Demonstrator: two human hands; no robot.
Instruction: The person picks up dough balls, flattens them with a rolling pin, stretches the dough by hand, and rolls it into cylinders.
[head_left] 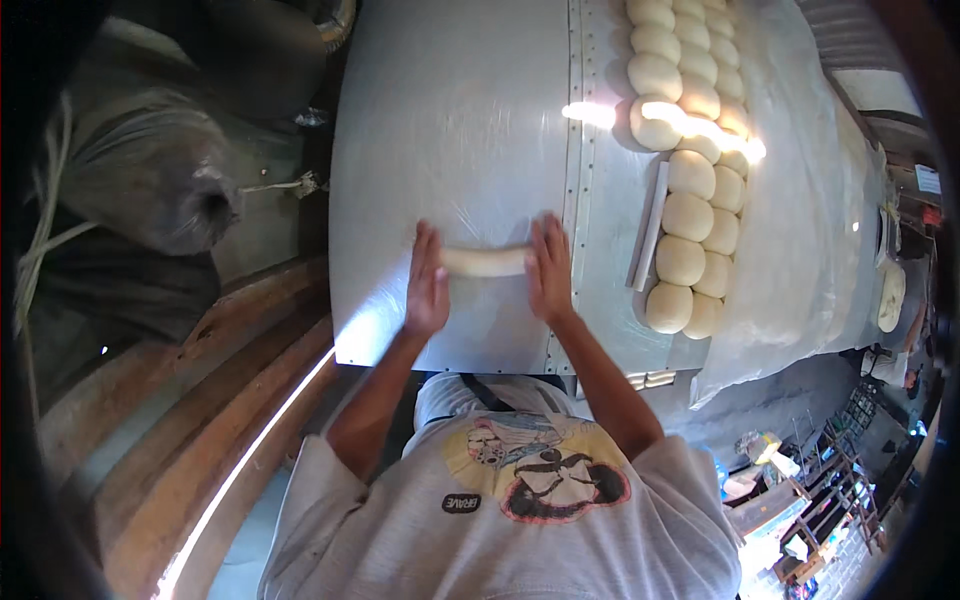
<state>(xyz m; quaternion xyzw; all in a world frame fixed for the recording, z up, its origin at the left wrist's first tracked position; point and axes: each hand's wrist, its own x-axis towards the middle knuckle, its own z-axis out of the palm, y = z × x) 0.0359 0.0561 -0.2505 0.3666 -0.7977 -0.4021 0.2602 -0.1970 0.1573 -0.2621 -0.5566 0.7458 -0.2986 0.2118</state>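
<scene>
A pale log of dough lies crosswise on the metal-topped table in front of me. My left hand is at its left end, fingers stretched forward and thumb on the inner side. At the right end, my right hand has its fingers straight and pointing away from me, slightly blurred. Both palms face inward and cover the ends of the log, so the exact contact there is hidden. Neither hand wraps round the dough.
Rows of round dough balls stand on the right of the table, with a thin pale bar beside them. Clear plastic sheeting covers the surface beyond. A studded seam crosses the tabletop. Wooden beams and a plastic-wrapped bundle are on the left.
</scene>
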